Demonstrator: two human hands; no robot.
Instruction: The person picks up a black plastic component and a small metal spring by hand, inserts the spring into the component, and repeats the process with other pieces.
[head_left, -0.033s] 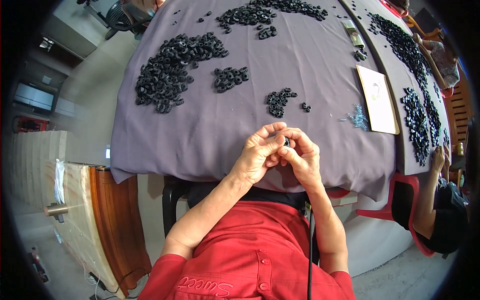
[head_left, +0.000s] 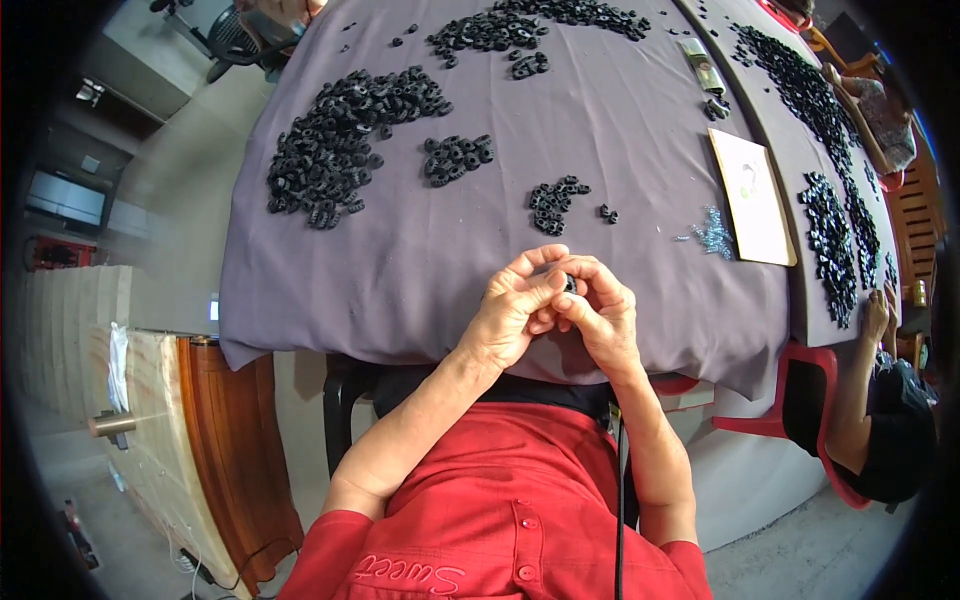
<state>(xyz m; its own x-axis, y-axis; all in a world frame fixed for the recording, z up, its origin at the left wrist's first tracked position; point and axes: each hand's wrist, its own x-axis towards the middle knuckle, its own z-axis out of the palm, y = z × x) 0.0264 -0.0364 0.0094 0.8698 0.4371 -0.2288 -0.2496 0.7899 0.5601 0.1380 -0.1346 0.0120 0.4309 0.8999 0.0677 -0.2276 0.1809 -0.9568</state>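
Note:
Over the near edge of the cloth-covered table, my left hand (head_left: 508, 318) and my right hand (head_left: 608, 318) meet, fingertips together. Both are closed in a pinch around one small black ring-like part (head_left: 570, 284), mostly covered by the fingers. Just beyond them lies a small group of similar black parts (head_left: 552, 204), with a tiny cluster (head_left: 608, 214) to its right. Farther left sit another small group (head_left: 457, 160) and a large heap of black parts (head_left: 325, 150). Small clear bluish pieces (head_left: 712, 233) lie scattered to the right.
A pale board or booklet (head_left: 752, 195) rests beside the bluish pieces, with a small packet (head_left: 703, 66) beyond. More black heaps (head_left: 490, 32) lie at the far side. On the adjoining table to the right are long black piles (head_left: 828, 235), where another person's hands (head_left: 878, 312) work.
The view has shifted very slightly. My hands keep the same pinch on the black part.

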